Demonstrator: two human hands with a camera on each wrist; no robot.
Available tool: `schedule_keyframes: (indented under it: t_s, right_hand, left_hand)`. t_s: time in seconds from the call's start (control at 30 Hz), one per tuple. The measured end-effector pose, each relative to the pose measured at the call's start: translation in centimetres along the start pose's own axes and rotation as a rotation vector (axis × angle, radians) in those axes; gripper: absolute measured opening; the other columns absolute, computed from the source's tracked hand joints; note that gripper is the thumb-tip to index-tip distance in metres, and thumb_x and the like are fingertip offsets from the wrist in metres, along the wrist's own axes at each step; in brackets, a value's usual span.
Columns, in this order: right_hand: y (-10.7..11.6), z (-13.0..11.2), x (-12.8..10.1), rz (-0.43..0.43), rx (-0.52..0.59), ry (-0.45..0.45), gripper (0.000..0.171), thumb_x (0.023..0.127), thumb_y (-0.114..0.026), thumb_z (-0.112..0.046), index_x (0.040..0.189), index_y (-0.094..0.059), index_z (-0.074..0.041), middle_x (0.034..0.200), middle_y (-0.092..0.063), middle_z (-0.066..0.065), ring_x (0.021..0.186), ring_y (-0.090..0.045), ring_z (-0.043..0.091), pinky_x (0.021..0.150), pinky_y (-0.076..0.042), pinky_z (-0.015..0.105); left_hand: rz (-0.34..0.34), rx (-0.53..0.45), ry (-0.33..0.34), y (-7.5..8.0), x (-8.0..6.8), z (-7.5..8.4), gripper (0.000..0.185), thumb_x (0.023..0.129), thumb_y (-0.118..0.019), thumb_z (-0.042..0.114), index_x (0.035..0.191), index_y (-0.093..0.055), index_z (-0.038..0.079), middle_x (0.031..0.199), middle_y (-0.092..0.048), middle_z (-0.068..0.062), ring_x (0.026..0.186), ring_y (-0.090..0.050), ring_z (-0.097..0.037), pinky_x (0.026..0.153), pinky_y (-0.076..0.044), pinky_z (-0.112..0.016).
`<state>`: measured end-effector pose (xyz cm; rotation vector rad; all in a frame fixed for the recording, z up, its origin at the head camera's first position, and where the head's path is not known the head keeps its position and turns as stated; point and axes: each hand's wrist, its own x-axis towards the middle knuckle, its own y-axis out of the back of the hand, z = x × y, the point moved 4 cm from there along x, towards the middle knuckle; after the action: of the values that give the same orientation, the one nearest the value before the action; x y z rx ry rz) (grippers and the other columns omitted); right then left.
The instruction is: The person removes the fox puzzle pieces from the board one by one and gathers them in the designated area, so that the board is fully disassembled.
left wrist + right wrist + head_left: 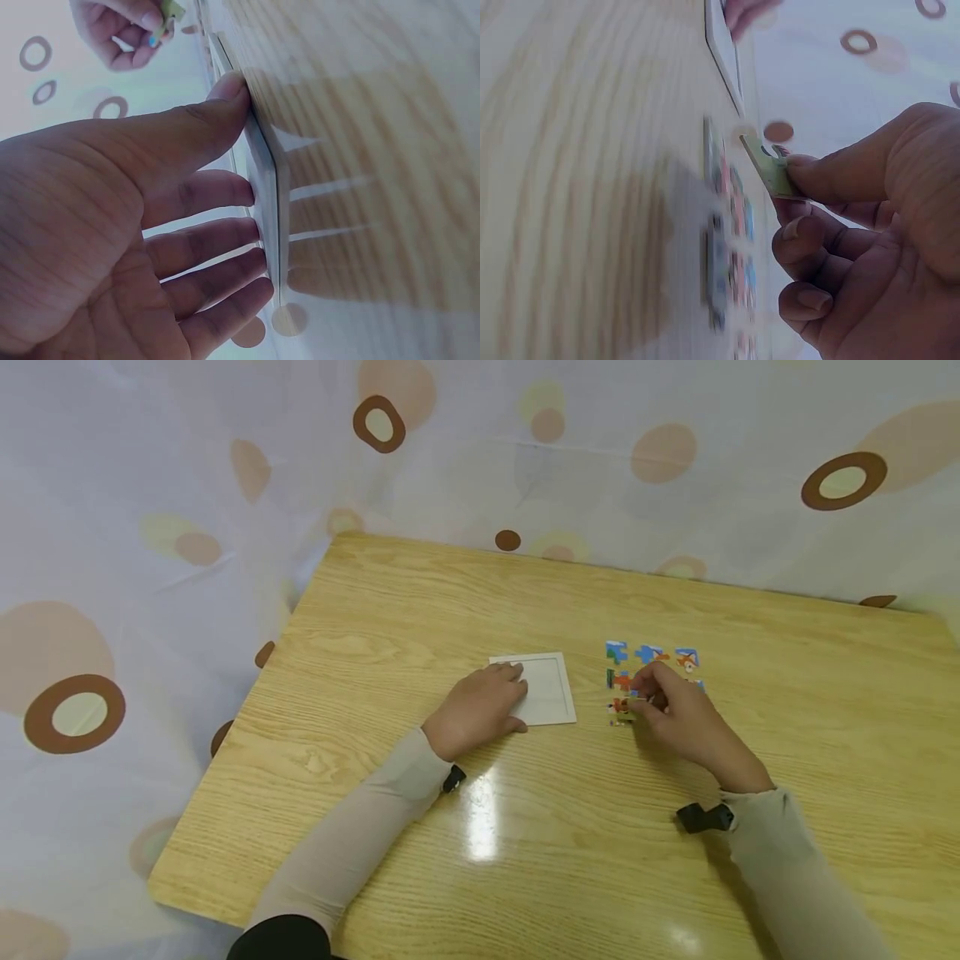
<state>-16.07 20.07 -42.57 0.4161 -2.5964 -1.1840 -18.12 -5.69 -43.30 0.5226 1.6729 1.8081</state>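
In the head view my left hand (478,708) rests on a flat white square puzzle tray (546,690) with a thin line inside its border. The left wrist view has the thumb at the near edge of the tray and the other fingers stretched over it. My right hand (686,720) is above the table to the right of the tray. Between thumb and fingertips it pinches a greenish jigsaw piece (769,169), raised off the tabletop. Below and around that hand lie several colourful jigsaw pieces (617,652) in loose rows, some hidden by the fingers.
The wooden table (420,602) reaches well past the tray and pieces on all sides. Behind it and at its left hangs a pale cloth (465,468) with brown and peach spots. Light glares on the tabletop between the forearms.
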Motion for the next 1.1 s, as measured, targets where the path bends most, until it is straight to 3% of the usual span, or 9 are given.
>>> schedule_keyframes:
  t_s: [0.23, 0.43, 0.7, 1.1]
  right_hand:
    - [3.1, 3.7, -2.3, 0.042, -0.055, -0.095, 0.016, 0.100, -0.067, -0.003, 0.112, -0.056, 0.001, 0.093, -0.063, 0.013, 0.071, -0.056, 0.010, 0.058, -0.044, 0.024]
    - [4.9, 5.3, -3.7, 0.038, -0.089, -0.168, 0.017, 0.101, -0.066, -0.004, 0.112, -0.055, 0.003, 0.091, -0.064, 0.014, 0.068, -0.054, 0.007, 0.056, -0.045, 0.024]
    - [4.4, 6.8, -4.2, 0.012, -0.106, -0.232, 0.016, 0.102, -0.066, -0.009, 0.110, -0.057, 0.001, 0.094, -0.062, 0.012, 0.073, -0.055, 0.009, 0.057, -0.046, 0.025]
    - [3.6, 6.3, -4.0, 0.057, -0.155, -0.216, 0.012, 0.100, -0.067, -0.004, 0.106, -0.058, 0.003, 0.094, -0.063, 0.016, 0.076, -0.058, 0.023, 0.060, -0.045, 0.027]
  left_hand:
    - [0.017, -0.005, -0.008, -0.2, 0.0, 0.0, 0.052, 0.091, -0.078, 0.042, 0.126, -0.070, 0.004, 0.148, -0.055, -0.016, 0.138, -0.051, -0.031, 0.115, -0.040, -0.037]
    - [0.011, 0.002, -0.004, 0.0, 0.0, -0.1, 0.052, 0.092, -0.077, 0.043, 0.125, -0.070, 0.004, 0.148, -0.055, -0.016, 0.138, -0.051, -0.031, 0.115, -0.040, -0.037]
    - [0.003, -0.011, 0.004, 0.0, 0.0, -0.2, 0.051, 0.092, -0.077, 0.042, 0.125, -0.070, 0.004, 0.149, -0.054, -0.016, 0.139, -0.050, -0.031, 0.116, -0.039, -0.037]
    - [-0.002, -0.015, 0.006, 0.1, -0.1, 0.0, 0.052, 0.092, -0.077, 0.042, 0.126, -0.069, 0.004, 0.150, -0.054, -0.016, 0.140, -0.049, -0.032, 0.116, -0.038, -0.038]
